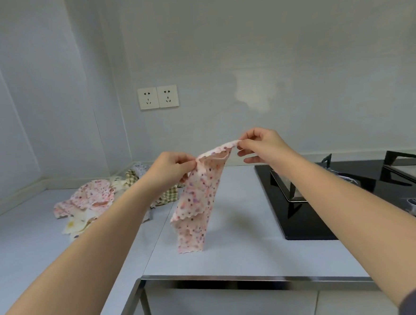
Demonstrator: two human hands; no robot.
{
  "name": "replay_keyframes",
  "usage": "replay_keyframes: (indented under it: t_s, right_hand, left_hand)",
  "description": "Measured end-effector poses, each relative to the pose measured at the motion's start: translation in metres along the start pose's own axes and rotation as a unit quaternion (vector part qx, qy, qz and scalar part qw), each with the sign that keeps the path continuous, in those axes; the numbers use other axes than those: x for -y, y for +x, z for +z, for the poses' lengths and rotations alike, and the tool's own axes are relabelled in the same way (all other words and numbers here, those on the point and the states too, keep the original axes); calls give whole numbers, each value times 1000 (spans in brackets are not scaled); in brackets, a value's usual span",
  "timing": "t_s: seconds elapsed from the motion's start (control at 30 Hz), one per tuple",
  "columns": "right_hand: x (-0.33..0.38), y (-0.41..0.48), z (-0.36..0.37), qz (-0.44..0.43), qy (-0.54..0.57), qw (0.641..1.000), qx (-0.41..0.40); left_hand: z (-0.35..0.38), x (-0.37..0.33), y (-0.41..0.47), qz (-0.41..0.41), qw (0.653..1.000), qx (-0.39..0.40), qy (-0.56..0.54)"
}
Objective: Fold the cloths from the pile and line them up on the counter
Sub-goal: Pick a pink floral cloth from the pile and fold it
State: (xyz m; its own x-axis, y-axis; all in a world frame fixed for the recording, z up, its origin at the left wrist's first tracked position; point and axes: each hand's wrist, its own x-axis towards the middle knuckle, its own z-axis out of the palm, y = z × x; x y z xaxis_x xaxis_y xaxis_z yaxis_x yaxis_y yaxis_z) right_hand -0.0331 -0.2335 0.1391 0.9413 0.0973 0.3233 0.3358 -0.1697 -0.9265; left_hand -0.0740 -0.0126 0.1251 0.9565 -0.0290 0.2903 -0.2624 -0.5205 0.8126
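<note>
Both bare forearms reach forward from the lower corners and converge near the middle, the hands raised and close together. The left grip (170, 168) pinches one top corner of the cloth (197, 200) between thumb and curled fingers, knuckles up. The right grip (262, 146), slightly higher, pinches the far end of that edge with thumb and forefinger, its other fingers loosely curled beneath.

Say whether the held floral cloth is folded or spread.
Loosely doubled, not spread: the floral cloth hangs pinched by the left hand and right hand, two scalloped hems showing at different heights.
</note>
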Motion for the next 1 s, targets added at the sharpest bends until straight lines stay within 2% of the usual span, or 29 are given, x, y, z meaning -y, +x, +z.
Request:
replay_keyframes:
  t_s: [0.2, 0.37, 0.5, 0.6, 0.67, 0.8, 0.93, 1.0]
  right_hand:
    - [0, 1, -13, -30, -76, 997, 6]
    - [-5, -4, 3, -84, -166, 977, 101]
    - [-4, -11, 20, -93, -222, 954, 177]
    - [-5, -14, 26, -125, -280, 940, 150]
    - [-7, -12, 25, -124, -286, 943, 118]
    - [-3, -14, 32, -66, -256, 959, 106]
    - [-4, -9, 44, -1, -129, 988, 83]
    - [-7, -5, 42, -2, -160, 984, 74]
  left_hand:
    - [-8, -8, 1, 20, 998, -13, 51]
    - [-1, -13, 5, 12, 999, 12, 31]
    - [6, -20, 11, 17, 998, 15, 66]
    - [5, -23, 12, 22, 996, 14, 89]
    - [3, -22, 12, 17, 997, 11, 79]
    - [16, -17, 15, -6, 994, -28, 102]
    - [29, -5, 13, 30, 991, -64, 112]
    - [28, -3, 7, 55, 990, -57, 115]
